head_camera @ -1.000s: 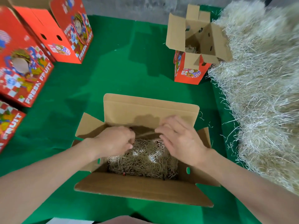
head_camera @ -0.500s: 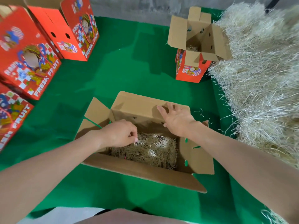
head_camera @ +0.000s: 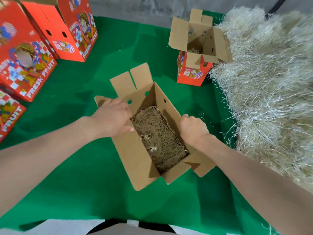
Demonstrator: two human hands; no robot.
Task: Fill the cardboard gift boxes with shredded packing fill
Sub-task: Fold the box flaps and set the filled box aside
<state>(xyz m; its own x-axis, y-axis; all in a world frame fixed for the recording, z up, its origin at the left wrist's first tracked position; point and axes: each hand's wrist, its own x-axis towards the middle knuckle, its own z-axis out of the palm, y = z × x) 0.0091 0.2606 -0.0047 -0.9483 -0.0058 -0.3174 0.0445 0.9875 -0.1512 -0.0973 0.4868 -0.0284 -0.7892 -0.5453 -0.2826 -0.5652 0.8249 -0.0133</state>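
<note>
An open cardboard gift box (head_camera: pixel 135 160) stands in the middle of the green cloth, turned at an angle, with brown shredded fill (head_camera: pixel 159 136) covering its bottom. My left hand (head_camera: pixel 113 117) lies on the box's left wall and flap, fingers spread over the edge. My right hand (head_camera: pixel 193 128) grips the right wall's top edge with curled fingers. A large heap of pale shredded fill (head_camera: pixel 271 85) fills the right side.
A second open box (head_camera: pixel 199 48) with red printed sides stands at the back, against the heap. Closed red "FRESH FRUIT" boxes (head_camera: pixel 72 29) line the left side, another (head_camera: pixel 23 55) nearer. Loose strands lie on the green cloth (head_camera: pixel 84 167).
The box has been turned from lying crosswise to pointing away at an angle. My right hand moved from the far flap to the right wall; my left hand went from inside the box to its left wall.
</note>
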